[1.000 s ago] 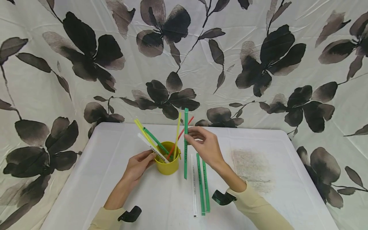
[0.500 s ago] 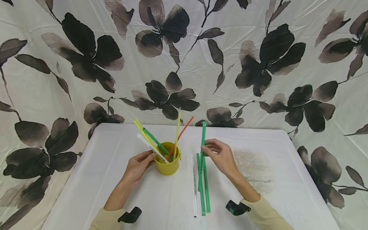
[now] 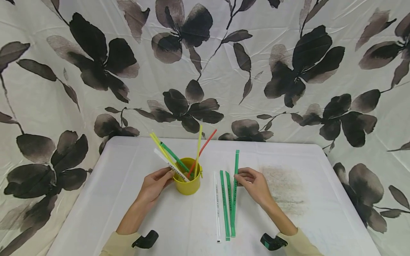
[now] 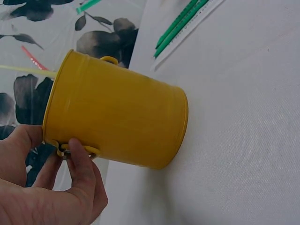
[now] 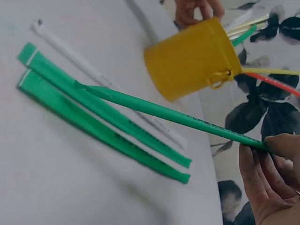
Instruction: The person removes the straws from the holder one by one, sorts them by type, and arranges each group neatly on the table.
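Plainly, one green straw (image 5: pixel 173 116) is pinched by the fingers of the right hand (image 3: pixel 254 184), and a yellow bucket (image 4: pixel 117 108) is pinched at its rim by the left hand (image 3: pixel 154 185); between them, nearer the right fingers, two other green straws (image 3: pixel 225 206) and a white straw (image 3: pixel 217 209) are laid.

I can read no word with certainty. Small dark lettering runs along the green wrapper (image 5: pixel 164 112) in the right hand (image 3: pixel 253 183), the two green wrappers (image 3: pixel 225 206) lying on the counter (image 3: pixel 112 199), the white wrapper (image 3: pixel 217 207) beside them, and the other white wrapper (image 3: pixel 172 165) leaning in the yellow cup (image 3: pixel 188 187); it stays too small or blurred for me.
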